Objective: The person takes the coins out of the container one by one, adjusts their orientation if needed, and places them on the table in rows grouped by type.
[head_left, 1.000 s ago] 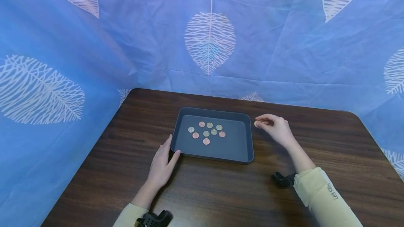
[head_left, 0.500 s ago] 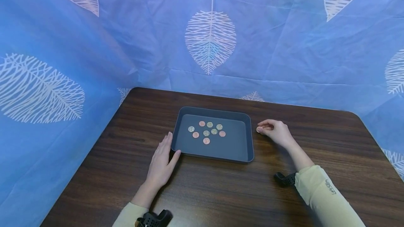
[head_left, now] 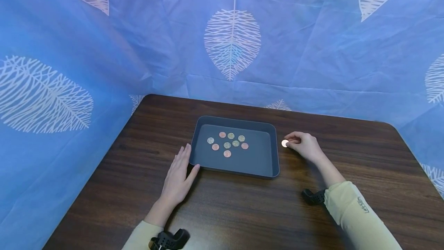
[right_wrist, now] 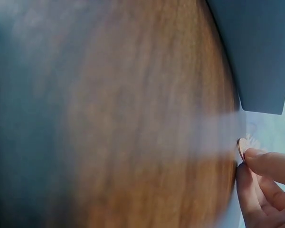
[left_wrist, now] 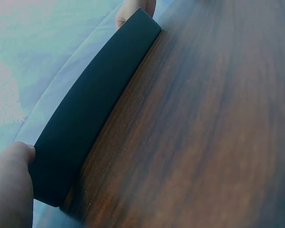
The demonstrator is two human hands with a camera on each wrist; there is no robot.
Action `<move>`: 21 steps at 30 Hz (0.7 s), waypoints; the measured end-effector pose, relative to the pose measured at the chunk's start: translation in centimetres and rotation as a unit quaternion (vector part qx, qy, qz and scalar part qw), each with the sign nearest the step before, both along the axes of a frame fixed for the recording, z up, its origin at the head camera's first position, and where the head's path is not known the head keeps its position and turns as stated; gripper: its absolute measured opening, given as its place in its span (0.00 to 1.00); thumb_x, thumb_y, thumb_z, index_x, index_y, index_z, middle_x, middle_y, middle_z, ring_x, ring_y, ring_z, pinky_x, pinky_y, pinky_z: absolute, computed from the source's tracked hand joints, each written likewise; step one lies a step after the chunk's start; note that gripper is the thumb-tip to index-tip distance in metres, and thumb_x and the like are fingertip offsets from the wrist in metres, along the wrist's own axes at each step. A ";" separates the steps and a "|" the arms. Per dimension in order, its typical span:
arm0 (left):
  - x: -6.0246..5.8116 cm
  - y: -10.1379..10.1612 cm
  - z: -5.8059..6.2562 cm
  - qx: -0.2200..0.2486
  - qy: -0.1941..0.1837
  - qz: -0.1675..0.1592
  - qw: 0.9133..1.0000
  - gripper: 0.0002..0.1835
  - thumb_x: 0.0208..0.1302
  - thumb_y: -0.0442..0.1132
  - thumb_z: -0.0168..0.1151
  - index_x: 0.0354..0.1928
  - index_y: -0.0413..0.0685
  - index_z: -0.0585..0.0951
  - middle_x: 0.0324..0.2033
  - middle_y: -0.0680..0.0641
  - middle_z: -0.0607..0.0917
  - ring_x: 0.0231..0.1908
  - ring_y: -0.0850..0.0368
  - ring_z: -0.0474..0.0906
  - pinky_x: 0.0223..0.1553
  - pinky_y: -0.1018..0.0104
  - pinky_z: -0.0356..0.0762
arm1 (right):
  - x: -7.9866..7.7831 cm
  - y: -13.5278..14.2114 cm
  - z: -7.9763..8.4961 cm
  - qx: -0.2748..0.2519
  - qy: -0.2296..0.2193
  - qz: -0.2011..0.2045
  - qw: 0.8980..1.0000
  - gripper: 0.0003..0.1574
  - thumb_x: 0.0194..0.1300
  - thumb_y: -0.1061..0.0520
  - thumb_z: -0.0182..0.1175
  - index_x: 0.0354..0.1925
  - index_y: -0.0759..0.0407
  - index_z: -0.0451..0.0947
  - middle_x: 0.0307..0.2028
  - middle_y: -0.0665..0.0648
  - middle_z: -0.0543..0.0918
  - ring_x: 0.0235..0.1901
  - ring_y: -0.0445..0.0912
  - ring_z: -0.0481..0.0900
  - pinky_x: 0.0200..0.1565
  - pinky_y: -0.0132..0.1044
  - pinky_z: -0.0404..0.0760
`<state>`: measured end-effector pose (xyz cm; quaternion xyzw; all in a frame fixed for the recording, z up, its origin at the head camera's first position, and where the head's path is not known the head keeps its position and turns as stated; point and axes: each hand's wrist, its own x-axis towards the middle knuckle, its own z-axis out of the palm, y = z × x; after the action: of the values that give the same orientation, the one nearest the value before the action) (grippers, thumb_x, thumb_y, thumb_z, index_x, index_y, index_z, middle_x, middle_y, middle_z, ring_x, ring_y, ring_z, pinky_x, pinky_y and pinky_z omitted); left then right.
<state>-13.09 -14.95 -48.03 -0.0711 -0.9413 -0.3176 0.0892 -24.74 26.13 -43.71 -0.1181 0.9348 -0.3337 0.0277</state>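
Observation:
In the head view my right hand (head_left: 305, 146) pinches a shiny copper coin (head_left: 285, 143) between thumb and fingers, just right of the tray and apart from it. The right wrist view shows that coin (right_wrist: 242, 148) tilted on its edge at the fingertips. My left hand (head_left: 177, 178) lies against the near left corner of the dark grey tray (head_left: 243, 167), fingers straight along its left side and thumb at the front wall. Several copper and silvery coins (head_left: 227, 153) lie flat and spread out in the tray. In the left wrist view the thumb (left_wrist: 19, 154) touches the tray wall (left_wrist: 90, 104).
The dark wooden table (head_left: 243, 211) extends round the tray on all sides. Behind it hangs a blue cloth (head_left: 166, 30) with white leaf prints. Black camera mounts (head_left: 313, 197) sit at both wrists.
My right hand, with the coin in its fingers, has come slightly down toward me and a little to the right. The coin's face now catches the light. The left hand stays at the tray.

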 end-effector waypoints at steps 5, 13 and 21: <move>0.0 0.0 0.0 -0.004 -0.006 0.001 1.000 0.36 0.73 0.57 0.44 0.75 0.50 0.50 0.73 0.51 0.52 0.72 0.57 0.43 0.70 0.53 0.45 | 0.0 0.0 -0.1 0.008 0.009 0.001 1.000 0.14 0.65 0.60 0.62 0.47 0.67 0.81 0.38 0.62 0.85 0.39 0.55 0.82 0.43 0.52 0.79; 0.2 0.1 0.2 -0.001 0.005 0.002 1.000 0.37 0.72 0.57 0.45 0.75 0.49 0.50 0.73 0.49 0.53 0.72 0.55 0.44 0.70 0.53 0.45 | -0.1 0.0 -0.2 0.006 0.011 0.005 1.000 0.12 0.65 0.62 0.60 0.46 0.67 0.81 0.37 0.62 0.84 0.39 0.55 0.82 0.43 0.52 0.79; 0.1 0.0 0.3 0.006 0.005 -0.003 1.000 0.36 0.73 0.54 0.47 0.75 0.49 0.50 0.73 0.49 0.53 0.72 0.55 0.44 0.70 0.53 0.45 | -0.1 -1.4 0.5 -0.002 0.068 -0.009 0.998 0.12 0.65 0.65 0.60 0.46 0.68 0.80 0.39 0.64 0.81 0.38 0.56 0.82 0.42 0.53 0.79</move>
<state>-12.99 -14.90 -47.75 -0.0745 -0.9387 -0.3234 0.0932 -24.84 24.69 -43.21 -0.1327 0.9350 -0.3265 -0.0394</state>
